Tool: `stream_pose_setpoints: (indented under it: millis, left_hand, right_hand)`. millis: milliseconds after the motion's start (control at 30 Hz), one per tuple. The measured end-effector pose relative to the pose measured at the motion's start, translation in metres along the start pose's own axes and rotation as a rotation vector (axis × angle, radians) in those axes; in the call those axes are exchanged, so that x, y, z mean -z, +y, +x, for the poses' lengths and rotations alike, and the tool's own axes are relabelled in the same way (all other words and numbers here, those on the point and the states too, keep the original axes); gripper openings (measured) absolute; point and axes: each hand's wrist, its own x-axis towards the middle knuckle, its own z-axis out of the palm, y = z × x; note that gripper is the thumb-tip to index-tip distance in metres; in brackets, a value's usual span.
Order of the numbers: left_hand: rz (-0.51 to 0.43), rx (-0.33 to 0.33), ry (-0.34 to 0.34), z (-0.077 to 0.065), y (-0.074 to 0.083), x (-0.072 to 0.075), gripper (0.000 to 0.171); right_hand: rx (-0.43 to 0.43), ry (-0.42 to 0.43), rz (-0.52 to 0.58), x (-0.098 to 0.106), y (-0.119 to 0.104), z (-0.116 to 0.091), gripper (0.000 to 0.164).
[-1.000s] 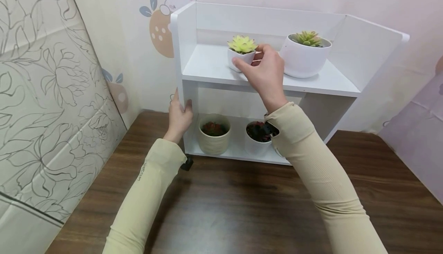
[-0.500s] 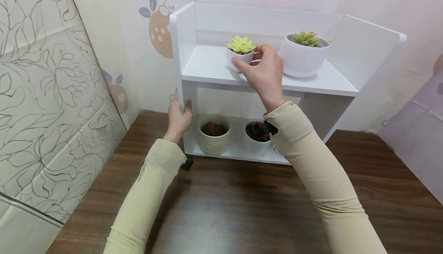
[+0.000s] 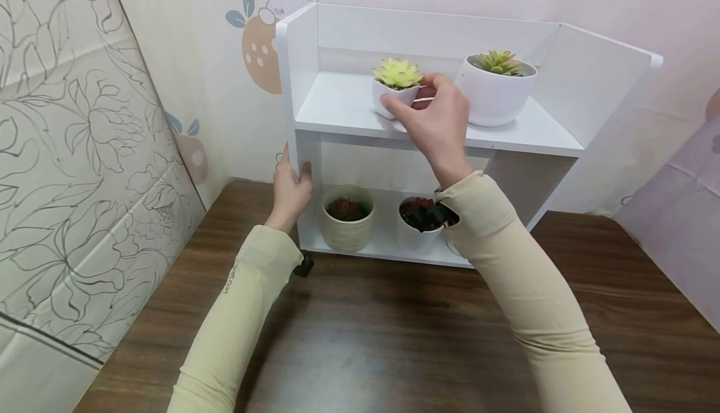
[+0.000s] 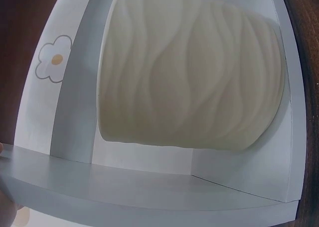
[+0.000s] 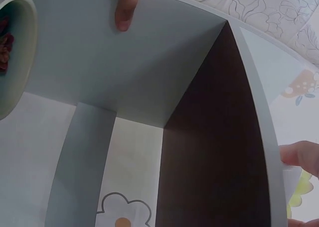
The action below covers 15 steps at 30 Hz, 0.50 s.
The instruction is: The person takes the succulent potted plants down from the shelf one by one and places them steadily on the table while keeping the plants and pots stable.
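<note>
A small white angular pot [image 3: 400,94] with a yellow-green succulent [image 3: 398,74] stands at the upper board's front in the head view. My right hand [image 3: 439,119] pinches this pot between thumb and fingers, from the right side. My left hand [image 3: 291,188] grips the left side panel of the white shelf [image 3: 349,127], thumb inside and fingers outside. That left thumb [image 5: 127,13] shows against the panel in the right wrist view. Just right of the panel, on the lower board, sits a cream wavy-patterned pot [image 4: 189,72] with a reddish plant.
A larger white round pot [image 3: 497,97] with a green succulent stands right of my right hand. Below, another white pot [image 3: 416,238] with a dark red plant is partly hidden by my right wrist. The shelf stands on a brown wooden table [image 3: 360,332] against patterned walls.
My right hand and the small succulent pot have shifted slightly to the right in the last half second. The left hand stays on the side panel.
</note>
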Motion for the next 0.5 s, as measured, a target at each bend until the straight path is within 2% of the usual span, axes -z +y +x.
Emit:
stream_pose_setpoints:
  millis: [500]
  left_hand:
    - [0.022,0.001,-0.006,0.000,0.001,0.001,0.046]
  right_hand:
    - [0.044,0.048,0.058,0.015,0.006,-0.013,0.048]
